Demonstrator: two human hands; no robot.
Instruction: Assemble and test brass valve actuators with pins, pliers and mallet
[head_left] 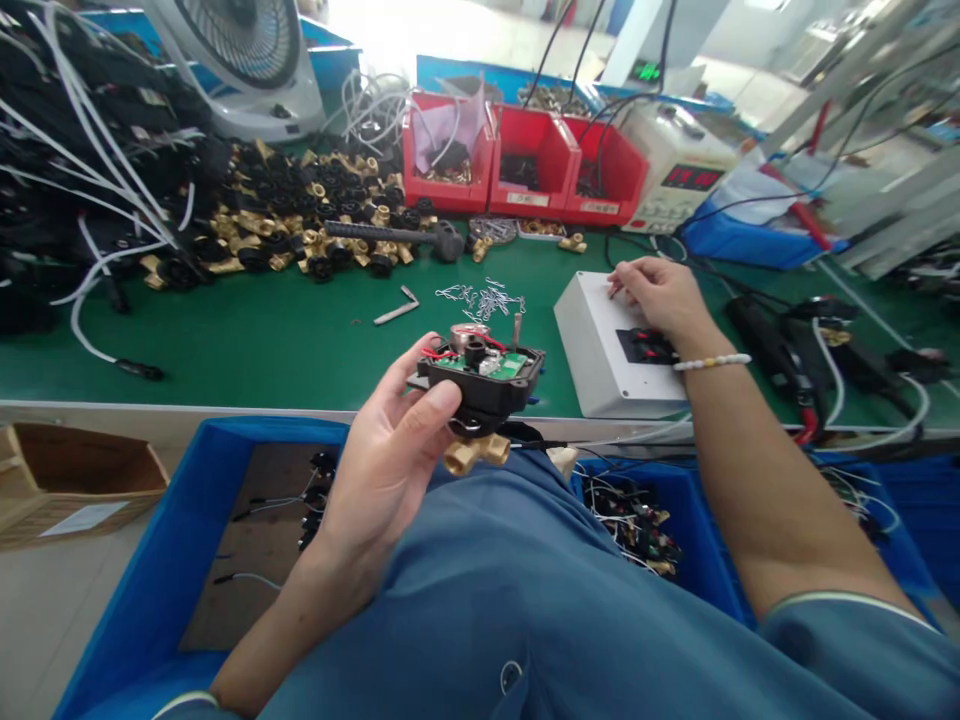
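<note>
My left hand is closed around a black valve actuator with a green circuit board on top, red wires and a brass fitting underneath; I hold it just above the table's near edge. My right hand rests flat, fingers spread, on a white test box with a dark socket panel, at the right of the green mat. A beaded bracelet circles that wrist.
A heap of black-and-brass valve parts, a black rod tool, loose metal clips and a hex key lie on the mat. Red bins, a power supply and a fan stand behind. Blue crates sit below the table edge.
</note>
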